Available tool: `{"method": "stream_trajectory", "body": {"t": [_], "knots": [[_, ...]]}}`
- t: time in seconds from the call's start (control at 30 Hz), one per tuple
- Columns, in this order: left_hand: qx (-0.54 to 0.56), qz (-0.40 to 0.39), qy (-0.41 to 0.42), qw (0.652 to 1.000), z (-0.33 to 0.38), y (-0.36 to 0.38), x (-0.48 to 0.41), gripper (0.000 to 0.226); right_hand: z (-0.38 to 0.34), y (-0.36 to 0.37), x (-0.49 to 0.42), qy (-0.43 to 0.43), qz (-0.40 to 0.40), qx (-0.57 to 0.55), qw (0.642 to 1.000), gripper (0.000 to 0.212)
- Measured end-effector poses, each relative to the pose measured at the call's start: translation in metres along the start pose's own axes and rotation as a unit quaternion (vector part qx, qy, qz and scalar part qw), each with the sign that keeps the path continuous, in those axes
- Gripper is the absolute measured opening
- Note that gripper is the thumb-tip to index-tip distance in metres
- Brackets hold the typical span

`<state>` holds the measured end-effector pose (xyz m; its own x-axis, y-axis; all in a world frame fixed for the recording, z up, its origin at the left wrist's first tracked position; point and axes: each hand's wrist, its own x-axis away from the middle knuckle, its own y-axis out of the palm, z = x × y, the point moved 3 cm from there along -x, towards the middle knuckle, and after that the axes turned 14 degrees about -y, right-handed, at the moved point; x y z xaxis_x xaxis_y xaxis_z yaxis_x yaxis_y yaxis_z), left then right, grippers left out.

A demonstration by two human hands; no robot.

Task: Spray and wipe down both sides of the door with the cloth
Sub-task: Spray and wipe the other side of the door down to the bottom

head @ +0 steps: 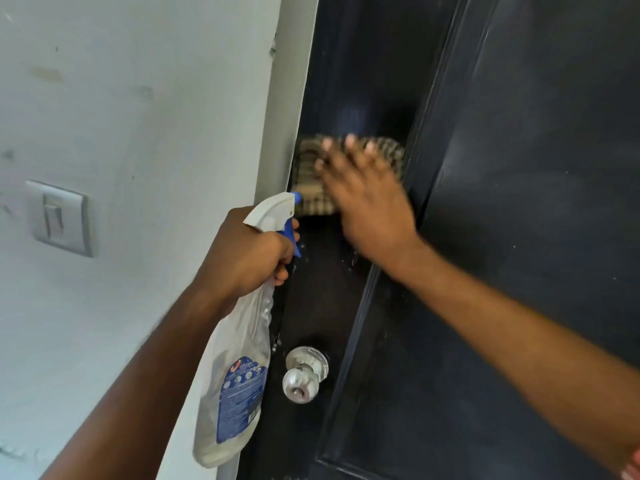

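Black panelled door [519,202] — flat right hand [367,202] pressing beige checked cloth [306,174] on for contact; left hand [246,251] gripping white spray bottle [235,375], ready.

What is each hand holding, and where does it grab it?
The left hand grips the spray bottle by its neck. The right hand grips nothing; it presses the cloth flat against the door.
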<state>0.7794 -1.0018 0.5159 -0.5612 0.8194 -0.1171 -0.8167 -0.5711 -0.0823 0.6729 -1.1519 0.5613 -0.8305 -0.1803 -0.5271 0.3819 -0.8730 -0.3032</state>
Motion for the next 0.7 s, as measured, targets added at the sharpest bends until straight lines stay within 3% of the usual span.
{"method": "stream_trajectory", "body": {"t": [0.17,0.3,0.43,0.53,0.6,0.7], "knots": [[-0.001,-0.002,-0.002,1.000,-0.012,0.005,0.010,0.028,-0.105,0.031,0.089,-0.136,-0.123,-0.052,0.982,0.057],[-0.008,-0.007,-0.005,1.000,-0.020,0.003,0.015,0.027,-0.097,0.028,0.092,-0.205,-0.158,-0.057,0.964,0.052],[-0.004,-0.003,-0.029,1.000,-0.032,0.000,0.012,0.029,-0.028,0.006,0.030,-0.059,-0.060,-0.013,0.996,0.058],[-0.014,0.009,-0.032,0.999,-0.043,0.001,0.012,0.035,0.013,-0.013,-0.007,0.053,-0.036,0.006,0.998,0.065],[-0.013,0.009,-0.034,0.999,-0.049,0.000,0.013,0.037,0.012,-0.011,-0.009,0.065,-0.029,0.008,0.997,0.062],[-0.009,0.011,-0.029,0.999,-0.054,0.000,0.013,0.032,-0.022,0.007,0.008,-0.011,-0.036,-0.001,0.999,0.056]]}}
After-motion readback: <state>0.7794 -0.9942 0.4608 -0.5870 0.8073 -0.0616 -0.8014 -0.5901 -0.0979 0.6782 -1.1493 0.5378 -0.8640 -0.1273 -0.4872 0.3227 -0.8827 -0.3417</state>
